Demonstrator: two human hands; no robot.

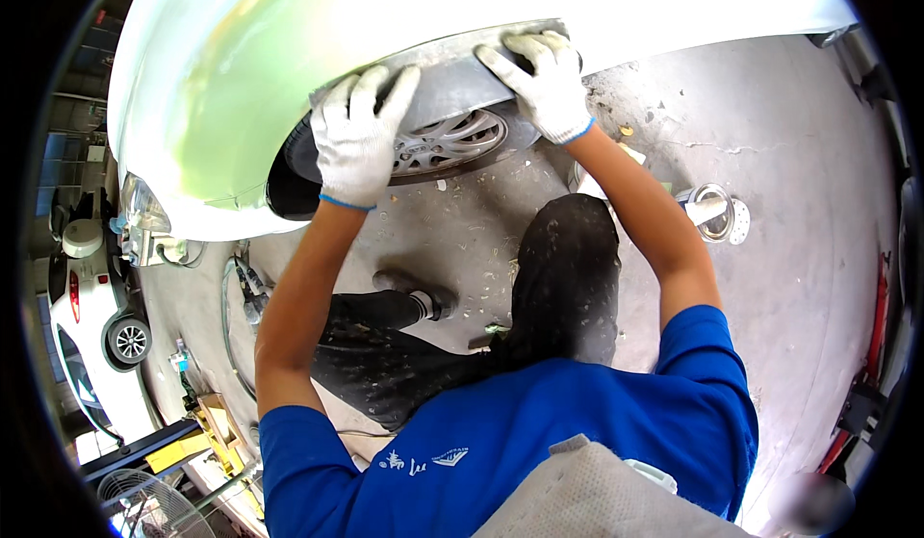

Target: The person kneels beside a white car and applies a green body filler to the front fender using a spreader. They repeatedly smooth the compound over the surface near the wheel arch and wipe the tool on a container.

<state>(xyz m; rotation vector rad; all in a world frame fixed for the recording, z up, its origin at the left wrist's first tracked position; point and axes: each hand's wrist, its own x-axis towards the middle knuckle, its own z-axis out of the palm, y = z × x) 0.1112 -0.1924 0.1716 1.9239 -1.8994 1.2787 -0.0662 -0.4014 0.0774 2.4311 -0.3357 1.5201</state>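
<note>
A grey, smooth flat strip [448, 92] lies along the wheel arch of a white car [375, 9], covering the upper part of the tyre. My left hand [361, 139], in a white knit glove with a blue cuff, grips the strip's left end, thumb and fingers bent over it. At the other end my right hand [547, 86], gloved alike, holds the strip with its thumb on the face and fingers curled at the top edge. Below the strip shows the silver spoked wheel [452, 141]. Pale green and yellowish patches [226, 76] mark the body panel.
An open metal can [714, 213] stands on the concrete floor [770, 143] right of my knee. Hoses and a dark tool [252, 288] lie at the left. Another white car [96, 317] and a fan [149, 504] are farther left. A red bar [878, 317] is far right.
</note>
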